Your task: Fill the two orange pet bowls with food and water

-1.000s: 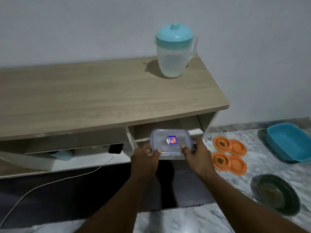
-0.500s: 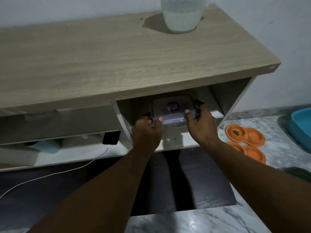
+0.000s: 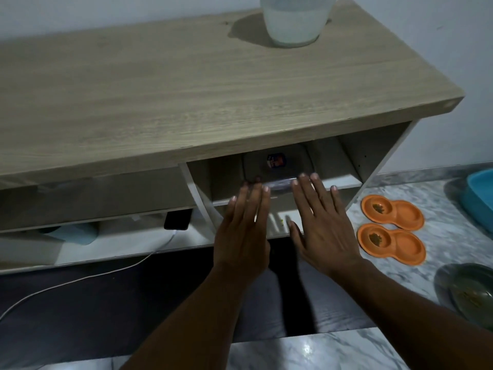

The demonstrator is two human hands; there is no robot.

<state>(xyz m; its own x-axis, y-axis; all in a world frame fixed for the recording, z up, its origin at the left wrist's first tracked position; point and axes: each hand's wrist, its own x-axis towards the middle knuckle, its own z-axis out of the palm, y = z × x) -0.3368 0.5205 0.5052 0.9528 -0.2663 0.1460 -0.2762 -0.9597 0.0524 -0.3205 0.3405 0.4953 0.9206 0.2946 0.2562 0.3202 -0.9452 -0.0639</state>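
Two orange double pet bowls lie on the marble floor at the right, one farther point(image 3: 392, 214) and one nearer point(image 3: 391, 243). Each has brown food in its left cup, and the right cups look bare. A clear lidded container point(image 3: 277, 168) with a red and blue sticker rests on the upper shelf of the wooden cabinet's point(image 3: 186, 97) right compartment. My left hand point(image 3: 244, 231) and my right hand point(image 3: 324, 222) are flat with fingers spread, fingertips at the container's front edge. A pale water pitcher point(image 3: 294, 20) stands on the cabinet top, its lid cut off.
A blue tub point(image 3: 480, 198) sits at the far right on the floor. A dark green dish point(image 3: 469, 295) with some food is near the right edge. A phone point(image 3: 177, 220) with a white cable point(image 3: 80, 279) lies on the lower left shelf. A dark mat covers the floor below.
Both hands carried the container into the right compartment, set it on the shelf and let go. The fingers have opened flat. The view moved closer and lower.
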